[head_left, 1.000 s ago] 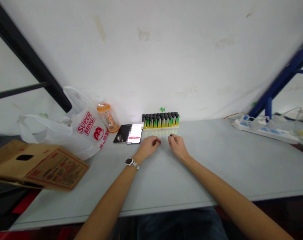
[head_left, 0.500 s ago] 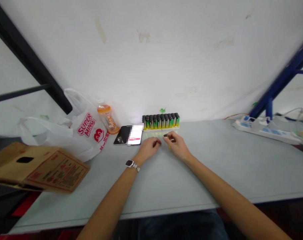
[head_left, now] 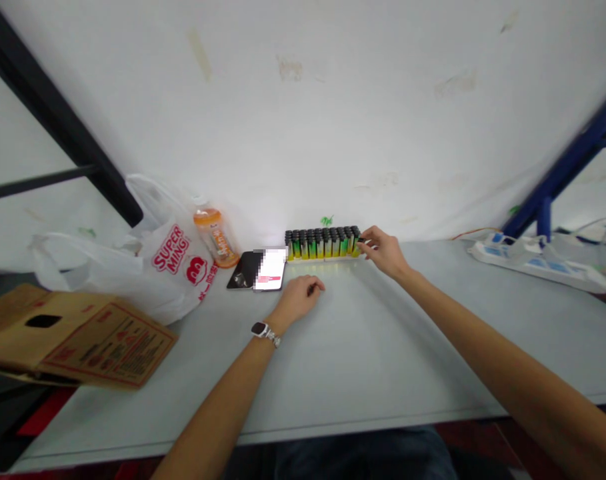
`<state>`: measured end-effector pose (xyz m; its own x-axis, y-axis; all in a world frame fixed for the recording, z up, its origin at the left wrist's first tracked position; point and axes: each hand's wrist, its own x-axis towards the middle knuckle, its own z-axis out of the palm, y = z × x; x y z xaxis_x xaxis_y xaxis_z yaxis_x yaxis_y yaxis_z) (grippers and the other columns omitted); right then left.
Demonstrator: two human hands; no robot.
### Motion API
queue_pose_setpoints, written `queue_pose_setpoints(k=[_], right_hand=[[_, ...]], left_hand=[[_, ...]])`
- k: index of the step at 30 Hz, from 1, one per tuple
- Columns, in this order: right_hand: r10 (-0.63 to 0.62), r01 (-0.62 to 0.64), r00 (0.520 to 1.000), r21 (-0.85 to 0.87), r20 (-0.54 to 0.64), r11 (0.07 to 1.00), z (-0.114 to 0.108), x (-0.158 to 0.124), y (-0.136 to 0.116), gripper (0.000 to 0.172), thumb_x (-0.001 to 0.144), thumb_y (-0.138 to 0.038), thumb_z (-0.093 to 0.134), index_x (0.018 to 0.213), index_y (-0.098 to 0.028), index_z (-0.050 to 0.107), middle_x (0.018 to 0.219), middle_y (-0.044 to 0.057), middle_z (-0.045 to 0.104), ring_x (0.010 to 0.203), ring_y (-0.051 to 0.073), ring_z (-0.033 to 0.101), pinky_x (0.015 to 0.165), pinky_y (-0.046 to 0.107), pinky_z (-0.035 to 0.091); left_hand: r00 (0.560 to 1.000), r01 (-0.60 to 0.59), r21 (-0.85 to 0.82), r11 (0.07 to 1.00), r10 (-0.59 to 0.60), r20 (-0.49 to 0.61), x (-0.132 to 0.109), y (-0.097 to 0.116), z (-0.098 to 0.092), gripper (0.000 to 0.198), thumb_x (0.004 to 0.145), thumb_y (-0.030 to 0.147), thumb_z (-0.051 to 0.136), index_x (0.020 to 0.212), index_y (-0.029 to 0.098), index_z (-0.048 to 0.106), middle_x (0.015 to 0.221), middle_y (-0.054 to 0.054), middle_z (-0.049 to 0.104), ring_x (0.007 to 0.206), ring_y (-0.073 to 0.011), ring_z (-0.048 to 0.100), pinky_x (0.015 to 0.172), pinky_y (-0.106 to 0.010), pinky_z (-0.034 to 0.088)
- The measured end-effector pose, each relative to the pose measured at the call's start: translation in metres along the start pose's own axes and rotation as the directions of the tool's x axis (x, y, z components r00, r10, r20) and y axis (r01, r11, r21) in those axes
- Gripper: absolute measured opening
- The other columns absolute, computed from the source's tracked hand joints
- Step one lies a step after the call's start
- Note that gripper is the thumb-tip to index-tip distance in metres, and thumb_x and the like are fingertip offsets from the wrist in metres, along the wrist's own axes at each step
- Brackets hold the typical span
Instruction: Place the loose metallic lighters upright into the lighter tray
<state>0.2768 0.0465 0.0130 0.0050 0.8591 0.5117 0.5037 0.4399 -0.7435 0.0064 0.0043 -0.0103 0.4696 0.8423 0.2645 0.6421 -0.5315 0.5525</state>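
Observation:
Rows of upright green-and-yellow cylinders with black ends, looking like batteries, stand packed on a pale base against the wall. At the right end of these rows, my right hand pinches one black-ended cylinder between thumb and fingers. It is too small to tell whether this piece touches the base. My left hand rests on the table in front of the rows, fingers curled. Something dark shows under those fingers, too unclear to name. A watch is on the left wrist.
On the grey table, a phone lies left of the rows. Further left are an orange bottle, a white plastic bag and a cardboard box. A power strip lies at the right.
My right hand has moved right and away from me, from beside my left hand to the right end of the rows, with the cylinder in it. My left hand stays nearly in place.

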Motion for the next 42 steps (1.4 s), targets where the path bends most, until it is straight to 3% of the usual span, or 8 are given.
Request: queue_pose_setpoints(k=[6, 15, 24, 31, 42], right_hand=[[-0.049, 0.051, 0.999, -0.086, 0.022, 0.995, 0.004, 0.021, 0.000, 0.020, 0.079, -0.037, 0.063, 0.087, -0.019, 0.059, 0.079, 0.004, 0.069, 0.068, 0.017, 0.063, 0.067, 0.033, 0.051], [-0.046, 0.053, 0.997, -0.111, 0.064, 0.992, 0.007, 0.025, 0.005, 0.021, 0.076, -0.036, 0.064, 0.087, -0.018, 0.062, 0.078, 0.004, 0.069, 0.067, 0.017, 0.061, 0.068, 0.033, 0.049], [-0.064, 0.081, 0.992, -0.164, 0.112, 0.983, 0.000, 0.035, 0.007, 0.014, 0.077, -0.030, 0.064, 0.082, -0.017, 0.066, 0.077, 0.004, 0.069, 0.069, 0.018, 0.063, 0.070, 0.032, 0.050], [-0.134, 0.174, 0.974, -0.227, 0.183, 0.958, -0.006, 0.045, 0.006, 0.009, 0.078, -0.025, 0.064, 0.078, -0.017, 0.069, 0.080, 0.006, 0.069, 0.073, 0.018, 0.062, 0.072, 0.032, 0.050], [-0.163, 0.228, 0.951, -0.242, 0.261, 0.943, -0.013, 0.049, 0.001, 0.014, 0.077, -0.014, 0.061, 0.080, -0.017, 0.074, 0.085, 0.007, 0.068, 0.071, 0.018, 0.063, 0.071, 0.032, 0.052]], left_hand=[[1.000, 0.007, 0.010, 1.000, -0.007, 0.001, -0.001, 0.001, 0.000, 0.023, 0.084, 0.012, 0.051, 0.088, 0.018, 0.073, 0.073, -0.001, 0.064, 0.068, -0.0145, 0.056, 0.069, -0.025, 0.043], [1.000, 0.011, 0.018, 1.000, -0.011, 0.007, -0.001, 0.003, -0.002, 0.024, 0.083, 0.011, 0.051, 0.089, 0.017, 0.073, 0.073, -0.001, 0.064, 0.066, -0.0138, 0.054, 0.068, -0.025, 0.042], [1.000, 0.015, 0.012, 1.000, -0.015, -0.013, 0.000, -0.002, 0.002, 0.023, 0.083, 0.012, 0.051, 0.087, 0.018, 0.073, 0.070, -0.001, 0.064, 0.069, -0.0145, 0.056, 0.068, -0.025, 0.043], [1.000, 0.014, 0.004, 1.000, -0.014, -0.017, 0.001, -0.001, 0.003, 0.023, 0.083, 0.012, 0.052, 0.087, 0.018, 0.073, 0.071, -0.001, 0.065, 0.068, -0.0146, 0.057, 0.068, -0.025, 0.043], [1.000, 0.014, -0.002, 1.000, -0.014, -0.023, 0.000, -0.001, 0.002, 0.023, 0.084, 0.013, 0.052, 0.086, 0.018, 0.073, 0.071, -0.001, 0.065, 0.067, -0.0145, 0.057, 0.068, -0.025, 0.042]])
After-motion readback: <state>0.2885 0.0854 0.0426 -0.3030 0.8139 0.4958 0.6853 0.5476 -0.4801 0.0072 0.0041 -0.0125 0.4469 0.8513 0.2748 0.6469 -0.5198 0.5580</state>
